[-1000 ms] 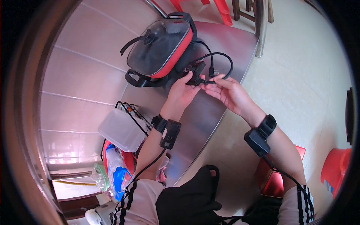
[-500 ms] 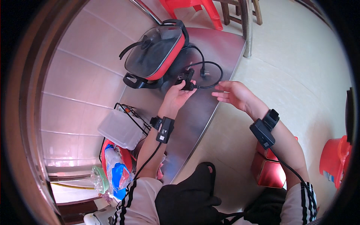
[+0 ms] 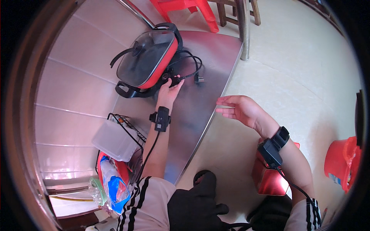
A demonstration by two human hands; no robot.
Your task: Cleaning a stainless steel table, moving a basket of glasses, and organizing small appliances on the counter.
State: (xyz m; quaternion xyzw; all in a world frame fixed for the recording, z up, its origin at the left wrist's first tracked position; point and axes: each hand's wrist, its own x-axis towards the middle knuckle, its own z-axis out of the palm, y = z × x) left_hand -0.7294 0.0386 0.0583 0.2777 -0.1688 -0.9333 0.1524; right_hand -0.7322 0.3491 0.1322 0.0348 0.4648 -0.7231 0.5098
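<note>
A red electric skillet with black handles and a glass lid rests on the steel table against the tiled wall. Its lid has a tall black handle. My left hand is closed around a black power-cord controller right beside the skillet's near right side; whether it touches the skillet's socket cannot be made out. The black cord loops to the right, and its plug lies on the table. Off the table's right edge, my right hand hangs in the air with fingers apart, holding nothing.
Left of my left forearm stand a black wire rack, a translucent plastic box and a red basin with bags. A red tin sits under my right forearm. A red bucket is at far right, a red stool beyond the table.
My left hand has carried the controller leftward to the skillet's side, and the cord loop has shifted in with it. My right hand has dropped slightly lower in view, still open.
</note>
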